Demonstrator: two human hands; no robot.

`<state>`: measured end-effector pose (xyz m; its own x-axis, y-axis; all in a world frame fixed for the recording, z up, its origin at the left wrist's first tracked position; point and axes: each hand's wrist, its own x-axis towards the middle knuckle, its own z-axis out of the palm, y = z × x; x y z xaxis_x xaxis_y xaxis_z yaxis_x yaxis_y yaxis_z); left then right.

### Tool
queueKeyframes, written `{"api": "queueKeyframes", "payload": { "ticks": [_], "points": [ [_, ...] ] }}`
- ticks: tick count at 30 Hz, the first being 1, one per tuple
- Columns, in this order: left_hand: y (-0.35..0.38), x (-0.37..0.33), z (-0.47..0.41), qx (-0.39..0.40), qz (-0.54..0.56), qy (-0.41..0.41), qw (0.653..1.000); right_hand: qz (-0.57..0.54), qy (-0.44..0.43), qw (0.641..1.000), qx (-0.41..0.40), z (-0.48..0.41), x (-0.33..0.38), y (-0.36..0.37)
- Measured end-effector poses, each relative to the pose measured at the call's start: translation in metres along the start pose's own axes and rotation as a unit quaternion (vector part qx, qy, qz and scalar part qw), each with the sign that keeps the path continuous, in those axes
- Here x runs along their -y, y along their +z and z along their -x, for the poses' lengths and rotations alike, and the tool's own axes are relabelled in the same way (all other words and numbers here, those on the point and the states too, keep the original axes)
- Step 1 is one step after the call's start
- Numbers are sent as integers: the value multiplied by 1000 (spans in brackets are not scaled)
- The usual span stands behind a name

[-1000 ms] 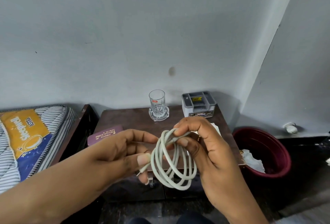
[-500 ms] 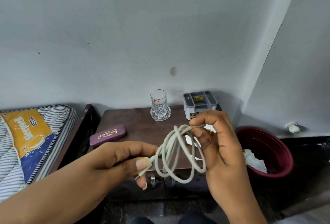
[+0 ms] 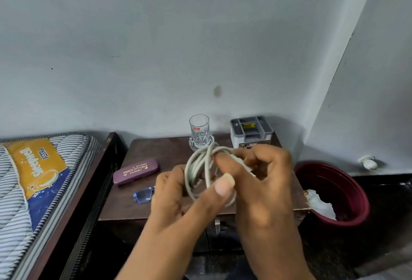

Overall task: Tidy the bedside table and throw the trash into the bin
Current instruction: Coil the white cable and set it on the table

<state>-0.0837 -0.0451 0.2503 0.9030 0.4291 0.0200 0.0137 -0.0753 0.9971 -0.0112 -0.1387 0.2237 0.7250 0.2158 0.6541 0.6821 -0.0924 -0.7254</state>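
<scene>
Both hands are raised in front of the bench (image 3: 160, 152), working one white cable (image 3: 197, 168).

Left hand (image 3: 182, 199): fingers are curled round the loops of the coiled cable. The thumb lies across the front of the coil, nail toward the camera, and the other fingers wrap behind it. It grips firmly.

Right hand (image 3: 267, 181): fingers are bent inward and close on the cable's free end at the top right of the coil. The exact pinch point is blurred. The two hands touch or nearly touch around the bundle.

The cable is wound in several loose loops and held in the air above the front half of the bench, off the surface.

On the bench:
- A clear glass (image 3: 199, 127) stands upright at the back, near the wall.
- A grey compartmented organiser (image 3: 251, 132) sits to the right of the glass, apart from it.
- A purple spectacle case (image 3: 135, 170), printed "PRINCE OPTICALS", lies flat at left of centre.
- Blue-framed spectacles (image 3: 143, 195) lie in front of the case and are partly hidden by the left hand.

A dark red bin (image 3: 354, 192) stands on the floor just right of the bench, with crumpled white paper (image 3: 321, 204) inside.

A striped mattress (image 3: 44, 190) with a yellow and blue label lies to the left of the bench.
</scene>
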Motion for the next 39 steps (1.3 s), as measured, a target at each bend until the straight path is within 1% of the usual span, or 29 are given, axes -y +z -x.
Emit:
{"api": "queueKeyframes", "payload": {
  "ticks": [1,2,3,4,5,6,8,9,11,13,14,16,18,20,21,23,25,28,30,32,34,36,38,39],
  "points": [
    [-3,7,0,-42,-7,29,999,35,-1,999,27,0,5,5],
    [-6,11,-2,-59,-1,47,997,77,-31,996,18,6,4,6],
    [-6,11,-5,-82,-8,60,995,90,-53,994,0,11,0,6],
    [-8,15,-10,-81,28,64,994,47,-29,998,-19,11,-4,6],
    [-10,17,-13,-65,77,52,994,16,-18,999,-48,11,-9,5],
    [-13,20,-16,-35,122,29,992,-24,5,998,-59,8,-10,5],
    [-16,20,-17,15,183,-13,983,-94,63,993,-45,5,-10,4],
    [-15,19,-17,26,210,-29,977,-128,105,986,-36,5,-11,3],
    [-13,20,-17,42,258,-64,963,-192,194,962,-14,8,-16,4],
    [-9,23,-17,47,256,-92,961,-266,272,925,6,11,-19,5],
    [-7,26,-18,45,241,-99,964,-274,285,919,8,12,-20,7],
    [-3,30,-19,35,223,-106,969,-212,254,944,-4,12,-21,8],
    [0,36,-21,-2,195,-106,975,-136,207,969,-11,14,-23,11],
    [3,44,-22,-44,125,-91,987,-93,180,979,-16,15,-23,14],
    [4,47,-22,-51,89,-81,991,-98,183,978,-19,16,-23,15],
    [5,49,-21,-57,51,-67,995,-146,217,965,-17,15,-23,17],
    [4,50,-20,-63,54,-68,994,-209,265,941,-18,15,-26,17],
    [0,51,-22,-64,73,-72,993,-267,326,907,-7,16,-30,16],
    [-3,53,-24,-71,103,-69,990,-336,369,865,47,14,-29,14],
    [-5,54,-25,-71,128,-60,987,-396,383,828,107,13,-28,12],
    [-5,54,-27,-68,140,-54,986,-411,381,817,131,12,-28,10],
    [-5,54,-28,-73,156,-57,983,-393,381,827,127,13,-29,12],
    [-6,53,-29,-74,170,-61,981,-372,387,839,85,14,-31,16],
    [-6,51,-29,-68,174,-60,981,-372,398,837,56,15,-33,18]
  ]
}}
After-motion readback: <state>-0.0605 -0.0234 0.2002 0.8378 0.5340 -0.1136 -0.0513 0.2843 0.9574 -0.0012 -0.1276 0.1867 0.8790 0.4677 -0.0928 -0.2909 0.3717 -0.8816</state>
